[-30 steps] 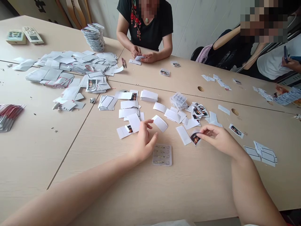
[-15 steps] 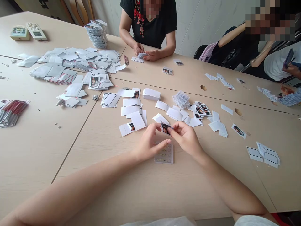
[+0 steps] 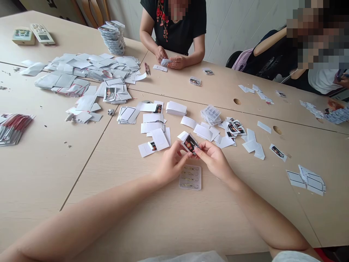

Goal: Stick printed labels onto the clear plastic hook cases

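Between my two hands is a small dark printed card [image 3: 190, 143] with a white edge, tilted up from the table. My left hand [image 3: 174, 162] pinches its lower left side, and my right hand [image 3: 214, 159] grips its right corner with the thumb on top. Just below them a clear plastic box [image 3: 190, 177] lies flat on the table, with fish hooks in rows inside; its upper edge is partly behind my left hand. White paper slips [image 3: 203, 131] and a heap of dark printed cards [image 3: 233, 127] lie beyond my fingers.
Clear boxes [image 3: 211, 115] are stacked beyond my hands. A large pile of white packets [image 3: 89, 69] spreads at the left, near a tall stack of packed boxes [image 3: 112, 38]. Across the table a person [image 3: 174, 32] handles a small box. Other people sit at the right.
The card has turned so its printed face shows more fully. My left thumb has closed in from above the box onto the card. The person opposite has tilted their small box.
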{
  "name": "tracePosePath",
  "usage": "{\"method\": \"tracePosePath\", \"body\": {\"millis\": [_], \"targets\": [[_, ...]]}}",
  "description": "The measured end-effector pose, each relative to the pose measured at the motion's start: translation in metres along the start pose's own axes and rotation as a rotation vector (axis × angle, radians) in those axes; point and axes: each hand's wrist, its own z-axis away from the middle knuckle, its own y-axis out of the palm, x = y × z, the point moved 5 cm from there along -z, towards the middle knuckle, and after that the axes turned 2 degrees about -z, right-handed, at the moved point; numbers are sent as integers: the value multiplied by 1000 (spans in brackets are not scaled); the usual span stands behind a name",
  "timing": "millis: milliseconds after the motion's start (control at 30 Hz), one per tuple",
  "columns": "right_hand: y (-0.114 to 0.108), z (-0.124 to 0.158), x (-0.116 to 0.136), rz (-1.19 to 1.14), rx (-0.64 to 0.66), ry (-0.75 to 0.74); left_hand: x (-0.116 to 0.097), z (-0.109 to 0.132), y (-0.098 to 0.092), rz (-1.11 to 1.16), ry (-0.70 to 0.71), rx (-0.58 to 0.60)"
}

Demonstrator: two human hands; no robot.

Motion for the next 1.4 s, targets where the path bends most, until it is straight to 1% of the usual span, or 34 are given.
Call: {"method": "tracePosePath", "body": {"millis": [233, 400, 667, 900, 1067, 1233, 1400], "targets": [[-1, 0, -2, 8, 10, 6, 7, -1, 2, 27, -41, 54], [-3, -1, -2, 0, 16, -1, 9, -1, 2, 72, -55, 88], [-3, -2, -6, -2, 38, 4, 9, -2, 3, 45, -51, 78], [-1, -2, -9, -21, 41, 23, 11, -3, 1, -20, -10, 18], [-1, -2, -10, -61, 38, 46, 12, -4, 0, -3, -16, -17], [0, -1, -9, -130, 56, 81, 14, -4, 1, 26, -36, -11], [1, 0, -8, -156, 62, 96, 15, -4, 2, 111, -50, -2]]}}
